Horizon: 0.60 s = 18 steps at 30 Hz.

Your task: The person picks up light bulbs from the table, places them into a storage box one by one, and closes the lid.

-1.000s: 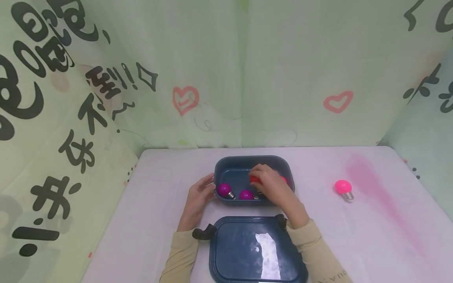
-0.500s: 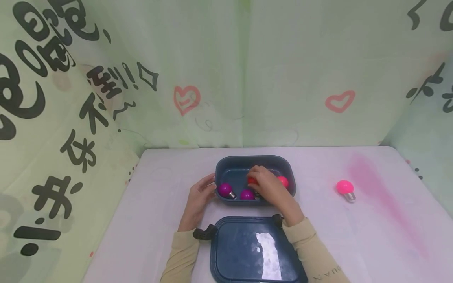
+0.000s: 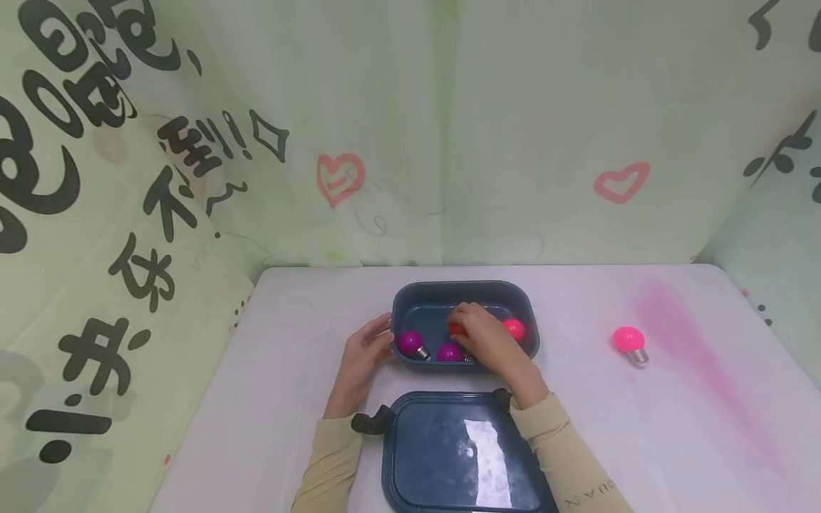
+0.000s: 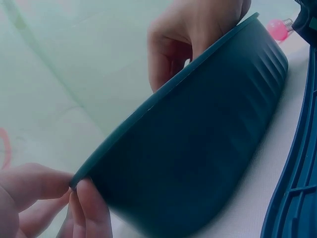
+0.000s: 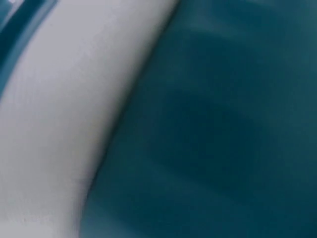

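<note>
My left hand point(image 3: 360, 363) grips the left end of a dark blue plastic box point(image 3: 423, 286); in the left wrist view its fingers point(image 4: 91, 203) pinch the rim. Reaching over the front wall, my right hand point(image 3: 494, 342) is down inside the box with its fingers curled on a red light bulb point(image 3: 456, 329), mostly hidden by the hand. Two purple bulbs, one at the left point(image 3: 409, 343) and one near the middle point(image 3: 450, 352), lie along the front wall. Another red bulb point(image 3: 514, 329) is at the right end. The right wrist view shows only the box's outer wall point(image 5: 213, 124) close up, beside the white tabletop.
A dark blue lid point(image 3: 436, 456) lies in front of the box, under the right forearm. One pink bulb point(image 3: 630, 340) rests on the white table point(image 3: 693, 427) to the right. Printed green cloth point(image 3: 513, 128) hangs behind and at both sides.
Inside the box, my right hand has moved slightly left and down with the red bulb, uncovering more of the red bulb at the right end. My left hand keeps its place on the box.
</note>
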Available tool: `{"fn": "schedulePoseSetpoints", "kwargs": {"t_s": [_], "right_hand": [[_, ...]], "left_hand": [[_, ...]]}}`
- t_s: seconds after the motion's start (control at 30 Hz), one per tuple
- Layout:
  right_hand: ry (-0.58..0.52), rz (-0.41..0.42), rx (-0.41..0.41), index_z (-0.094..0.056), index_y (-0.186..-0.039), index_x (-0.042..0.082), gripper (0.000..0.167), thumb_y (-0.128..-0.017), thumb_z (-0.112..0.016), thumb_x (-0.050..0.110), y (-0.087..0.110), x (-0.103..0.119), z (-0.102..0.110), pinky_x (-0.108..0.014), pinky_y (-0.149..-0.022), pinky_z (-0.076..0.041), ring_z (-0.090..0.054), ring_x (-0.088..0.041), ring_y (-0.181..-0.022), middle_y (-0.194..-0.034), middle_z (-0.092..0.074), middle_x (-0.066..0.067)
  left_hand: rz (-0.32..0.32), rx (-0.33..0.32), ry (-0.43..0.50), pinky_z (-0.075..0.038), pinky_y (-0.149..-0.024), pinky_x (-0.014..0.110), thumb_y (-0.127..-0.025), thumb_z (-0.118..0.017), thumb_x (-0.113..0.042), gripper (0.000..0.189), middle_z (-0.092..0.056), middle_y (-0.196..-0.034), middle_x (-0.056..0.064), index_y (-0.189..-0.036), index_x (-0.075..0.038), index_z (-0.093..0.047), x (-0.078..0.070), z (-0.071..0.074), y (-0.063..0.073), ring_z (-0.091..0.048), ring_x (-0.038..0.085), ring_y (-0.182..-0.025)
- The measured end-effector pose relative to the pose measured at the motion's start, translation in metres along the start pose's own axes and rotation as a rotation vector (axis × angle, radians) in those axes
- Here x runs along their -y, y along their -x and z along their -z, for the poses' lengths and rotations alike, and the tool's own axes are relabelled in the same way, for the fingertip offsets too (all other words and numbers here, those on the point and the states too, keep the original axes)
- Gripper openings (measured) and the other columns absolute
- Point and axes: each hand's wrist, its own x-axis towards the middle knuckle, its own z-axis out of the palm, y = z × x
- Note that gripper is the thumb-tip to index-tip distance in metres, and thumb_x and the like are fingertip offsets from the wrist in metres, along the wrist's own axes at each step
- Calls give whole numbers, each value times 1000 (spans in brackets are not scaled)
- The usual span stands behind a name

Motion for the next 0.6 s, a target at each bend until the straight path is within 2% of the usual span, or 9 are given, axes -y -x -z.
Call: {"fn": "schedulePoseSetpoints", "kwargs": {"t_s": [0.3,0.6], "right_hand": [[-5,-10,-16,-73,-102,2,26,-79,-83,7,5,-3,8,-43,-93,-53,-61,-28,-102,-104,-69,-11],[59,-39,-35,-73,-106,2,32,-77,-84,6,19,-12,26,-42,-95,-53,-60,-29,-108,-109,-68,-11]], "left_hand": [[-2,0,-4,-54,-87,24,-94,-64,-8,44,-56,-139,15,-138,-8,-58,0,-1,-1,-61,22,-113],[-13,-6,-7,-54,-86,25,-94,-63,-7,42,-58,-138,13,-136,-9,-59,-1,-2,-1,-62,18,-108]]}}
